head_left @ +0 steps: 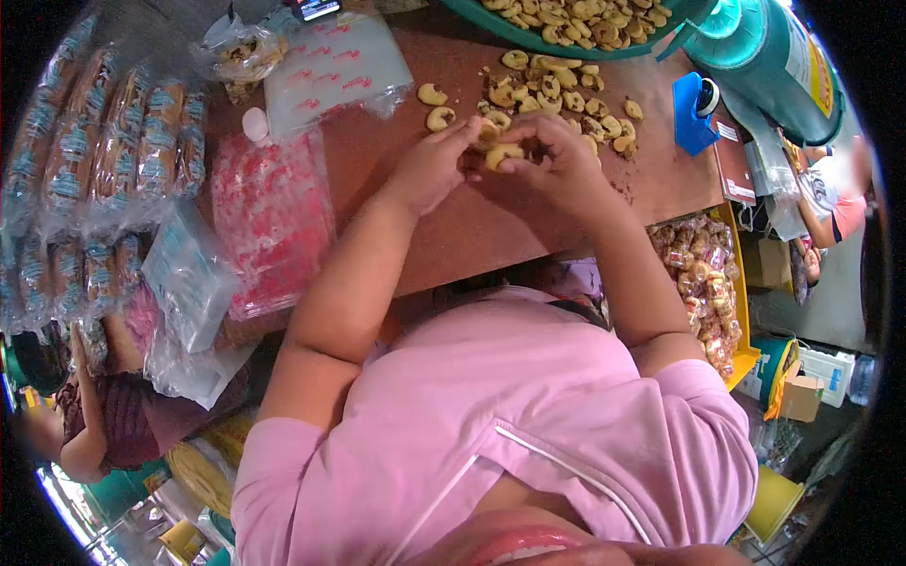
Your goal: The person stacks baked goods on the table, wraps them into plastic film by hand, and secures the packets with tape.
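Both hands meet over the brown tabletop [510, 212], just in front of a loose pile of curved, pale-yellow cookies with browned patches [547, 92]. Between the thumb and fingers of my left hand [436, 162] is a browned cookie [488, 136]. My right hand [559, 160] pinches a yellow curved cookie [505, 157] close beside it, so the two pieces touch or nearly touch. Some of the fingers are hidden behind the cookies. Two single cookies [440, 118] lie just beyond my left hand. Dark crumbs are scattered around the pile.
A green basin [566, 47] heaped with cookies stands at the back. Printed plastic bags [274, 222] and wrapped packs [113, 141] lie to the left. At right are a blue tape dispenser [694, 113], a green container [769, 57] and a yellow crate [741, 363] of bagged cookies. Other people sit at both sides.
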Demonstrator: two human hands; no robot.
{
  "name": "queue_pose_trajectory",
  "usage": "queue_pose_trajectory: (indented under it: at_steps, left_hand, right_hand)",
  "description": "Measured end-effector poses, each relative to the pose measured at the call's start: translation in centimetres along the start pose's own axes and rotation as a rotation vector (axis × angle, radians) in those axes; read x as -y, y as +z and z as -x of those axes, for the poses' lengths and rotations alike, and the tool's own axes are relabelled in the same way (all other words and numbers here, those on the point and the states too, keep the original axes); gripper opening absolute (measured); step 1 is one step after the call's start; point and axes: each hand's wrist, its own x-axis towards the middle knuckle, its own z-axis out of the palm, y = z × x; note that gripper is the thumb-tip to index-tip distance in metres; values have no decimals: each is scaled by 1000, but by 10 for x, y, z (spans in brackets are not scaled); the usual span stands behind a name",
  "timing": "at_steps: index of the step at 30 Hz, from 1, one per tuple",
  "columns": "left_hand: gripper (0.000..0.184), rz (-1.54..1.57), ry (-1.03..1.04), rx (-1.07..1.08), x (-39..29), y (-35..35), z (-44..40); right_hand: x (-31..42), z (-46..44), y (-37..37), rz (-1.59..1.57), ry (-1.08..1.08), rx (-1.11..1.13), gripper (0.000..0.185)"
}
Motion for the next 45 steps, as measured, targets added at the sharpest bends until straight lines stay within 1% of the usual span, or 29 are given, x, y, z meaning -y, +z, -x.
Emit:
queue_pose_trajectory:
  at_steps: [1, 3, 6, 8, 11, 14, 17, 18, 20, 23, 26, 29, 33, 36, 39, 40, 42, 45]
  left_hand:
    - [37, 50, -33, 90, 4, -2, -1]
    - [41, 156, -98, 270, 12, -8, -4]
    - [40, 173, -28, 230, 9, -6, -4]
    - [38, 185, -35, 187, 6, -2, -1]
    - [37, 185, -65, 170, 5, 3, 2]
    - [37, 248, -109, 194, 9, 2, -1]
    - [36, 341, -132, 198, 12, 4, -2]
    - [35, 373, -133, 194, 14, 6, 0]
    - [34, 419, -124, 115, 18, 10, 3]
    - [33, 478, -140, 21, 22, 20, 9]
    - [33, 509, -152, -4, 20, 23, 13]
    - [36, 521, -147, -44, 9, 24, 9]
    - [43, 469, -179, -72, 18, 11, 4]
    - [45, 412, -128, -212, 14, 14, 8]
    - [43, 471, -49, -265, 7, 5, 4]
    - [45, 531, -61, -304, 3, 3, 1]
    - [47, 588, -2, -273, 5, -11, -4]
    - [48, 606, 64, -279, 0, -21, -6]
  right_hand:
    - [0, -1, 4, 86, -195, -23, 29]
    - [1, 0, 10, 60, -121, -48, 29]
    - [-2, 0, 15, 2, -46, -138, 27]
    - [5, 1, 14, 3, 3, -175, 26]
    - [-12, -3, 13, 37, -49, -177, 24]
    - [2, -2, 13, -77, 117, -176, 23]
    - [-13, -4, 13, 75, 10, -85, 22]
    - [-17, -3, 16, 69, -42, -121, 23]
    - [-26, 0, 24, 55, -142, -195, 27]
    - [-38, 1, 35, 37, -275, -289, 27]
    - [-48, 9, 42, -136, -126, -166, 27]
    - [-32, 2, 33, -24, -233, -70, 28]
    - [-26, -6, 35, 63, -272, 17, 27]
    - [-28, -22, 24, 140, -370, -104, 26]
    - [-31, -55, 4, 385, -78, -160, 29]
    - [-34, -65, 2, 476, 13, -87, 32]
    - [-42, -85, 0, 655, 195, 59, 38]
    - [-86, -102, 9, 699, 179, 19, 48]
